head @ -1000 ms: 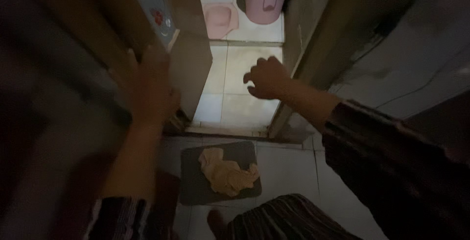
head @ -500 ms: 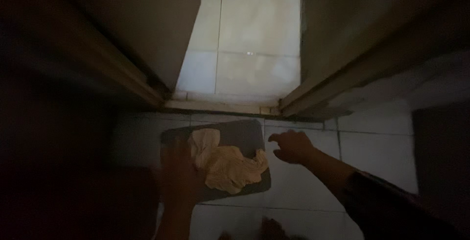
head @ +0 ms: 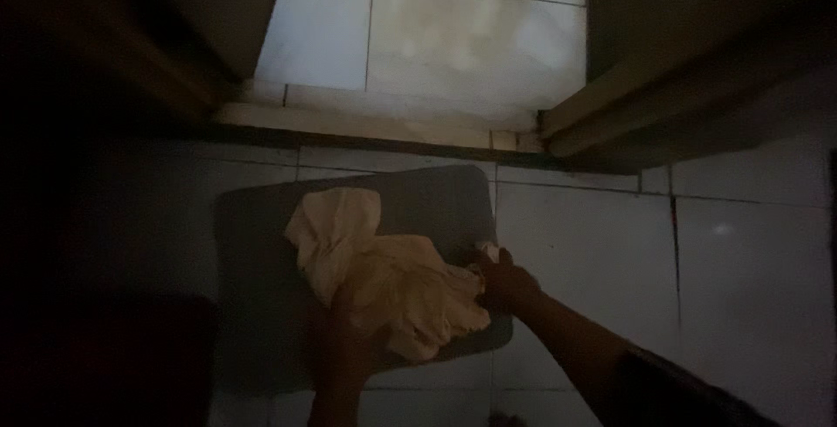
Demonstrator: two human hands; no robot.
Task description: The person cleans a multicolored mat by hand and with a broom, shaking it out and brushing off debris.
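Note:
A crumpled cream cloth (head: 384, 274) lies on a dark grey floor mat (head: 432, 200) in front of a doorway. My right hand (head: 501, 281) is at the cloth's right edge, fingers closed on the fabric near the mat's right side. My left hand (head: 344, 327) rests on the lower left part of the cloth, dim and partly lost in shadow, so its grip is unclear.
A raised tiled threshold (head: 366, 118) separates this dark floor from a brighter white-tiled floor (head: 436, 35) beyond. A door (head: 174, 26) stands at the left and a door frame (head: 628, 113) at the right. Pale floor tiles (head: 697, 253) extend to the right.
The view dropped from the doorway down to the floor. Both hands came down from the door and frame to the cloth on the mat; the right hand closed on its edge.

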